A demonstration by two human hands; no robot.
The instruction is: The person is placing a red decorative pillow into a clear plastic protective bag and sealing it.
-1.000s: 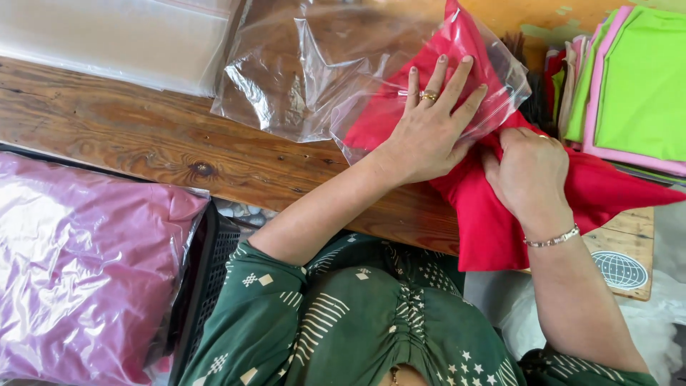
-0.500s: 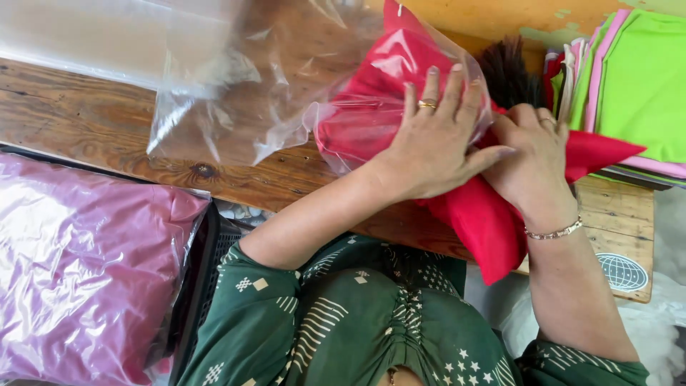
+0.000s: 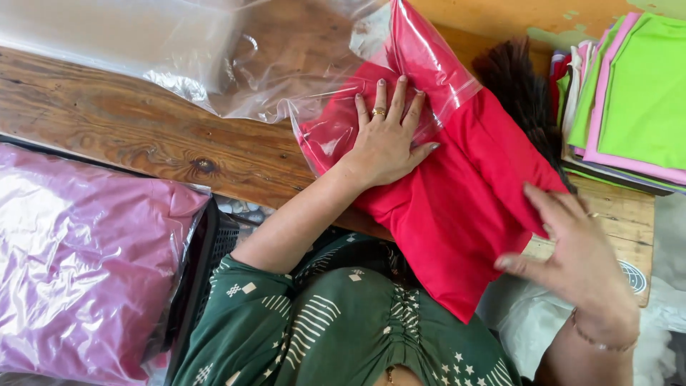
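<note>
Left hand (image 3: 386,139) lies flat, fingers spread, pressing the red folded cloth (image 3: 457,207) where it enters the clear plastic bag (image 3: 286,64) on the desk (image 3: 128,129). Right hand (image 3: 575,257) hovers open, empty, beside the cloth's free end. Cloth judged soft, light; bag slippery. Grip the folded edge.

- There is one view only, from a camera worn on the person's head, looking almost straight down over the chest.
- It sits close: the green patterned top (image 3: 336,336) fills the bottom edge, and the wooden table (image 3: 136,129) runs across the upper half.
- The left hand (image 3: 386,139) lies near the middle of the frame, the right hand (image 3: 579,257) low at the right.
- The pink plastic bag (image 3: 78,257) is cut off at the left edge, the stack of folded cloth (image 3: 629,93) at the right.
- With a single camera, no second view shares any part of the scene.
</note>
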